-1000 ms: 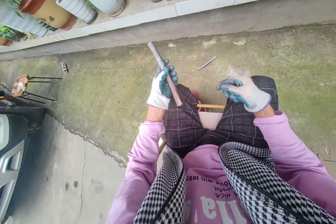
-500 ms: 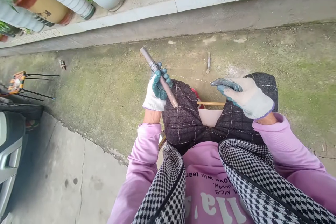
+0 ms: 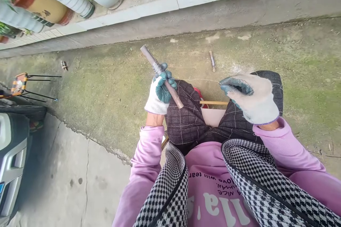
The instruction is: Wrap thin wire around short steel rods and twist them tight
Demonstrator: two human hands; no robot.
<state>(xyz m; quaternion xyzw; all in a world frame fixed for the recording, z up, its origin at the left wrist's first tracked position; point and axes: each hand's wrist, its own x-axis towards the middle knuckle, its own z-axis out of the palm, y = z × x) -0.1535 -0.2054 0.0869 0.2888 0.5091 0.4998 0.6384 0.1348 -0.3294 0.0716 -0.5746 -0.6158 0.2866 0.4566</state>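
Note:
I sit with my knees apart, both hands in white gloves with teal palms. My left hand (image 3: 159, 90) is wrapped round a short brown rod (image 3: 149, 57) that points up and to the left, with thin wire coiled round it just above my fingers. A fine wire (image 3: 198, 79) runs taut from that coil across to my right hand (image 3: 249, 95), whose fingertips pinch its end above my right knee.
A small stick (image 3: 212, 60) lies on the mossy concrete ahead. Several plant pots (image 3: 39, 1) stand on a raised ledge at the top left. A car bumper (image 3: 10, 156) and a small wire-legged stand (image 3: 20, 83) are at the left.
My right hand has closed from loosely spread fingers into a pinch on the wire and drawn it taut. The rod in my left hand has shifted slightly. The stick on the ground has turned.

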